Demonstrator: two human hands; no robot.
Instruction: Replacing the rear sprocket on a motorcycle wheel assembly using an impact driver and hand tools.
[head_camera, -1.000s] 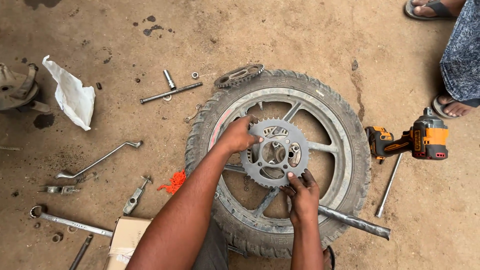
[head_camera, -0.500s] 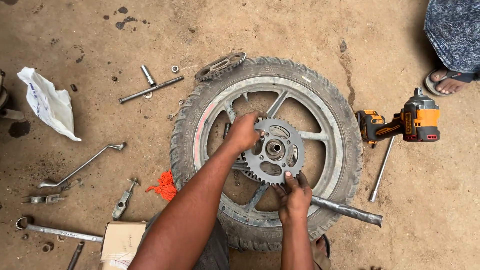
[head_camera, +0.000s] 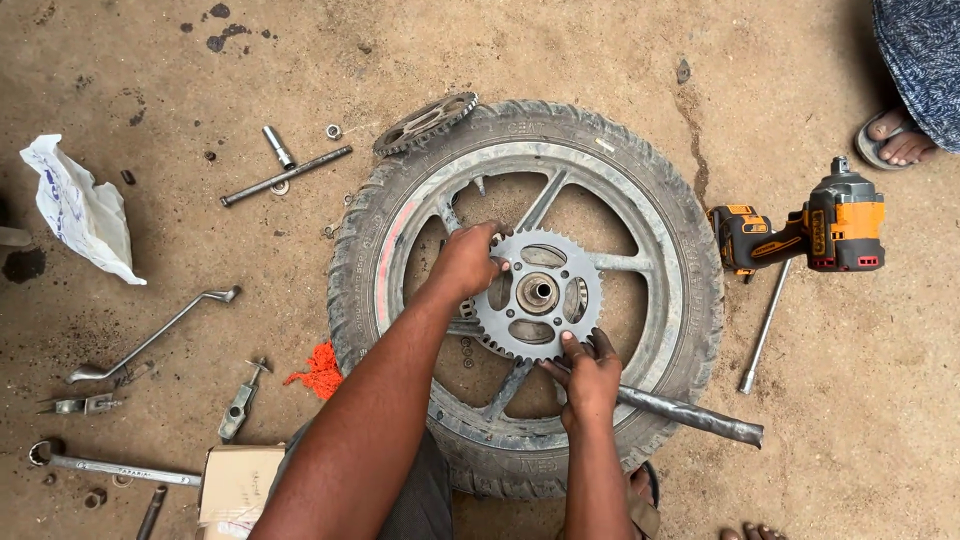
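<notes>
Head camera looked straight down at a motorcycle wheel (head_camera: 640, 200) lying flat on a dirt floor, with a toothed grey sprocket (head_camera: 537, 293) seated over its hub. Left hand (head_camera: 468, 262) gripped the sprocket's left edge, fingers curled closed over the teeth. Right hand (head_camera: 590, 375) sat at the sprocket's lower right edge, fingertips pressed on the rim, fingers partly curled; whether it pinched anything small could not be told. So the sprocket lay flat between both hands, to the right of the left hand and just above the right one, each touching it. A dark metal rod (head_camera: 690, 414) ran out from under the right hand toward the right, across the tyre. Further right lay an orange cordless impact wrench (head_camera: 835, 225) and a thin bar (head_camera: 765, 325). Beyond the left hand a second sprocket (head_camera: 428, 122) leaned on the tyre, and wrenches (head_camera: 150, 338), a socket bar (head_camera: 285, 176), a white plastic bag (head_camera: 80, 210) and a cardboard box (head_camera: 238, 485) lay scattered well apart to the left.
</notes>
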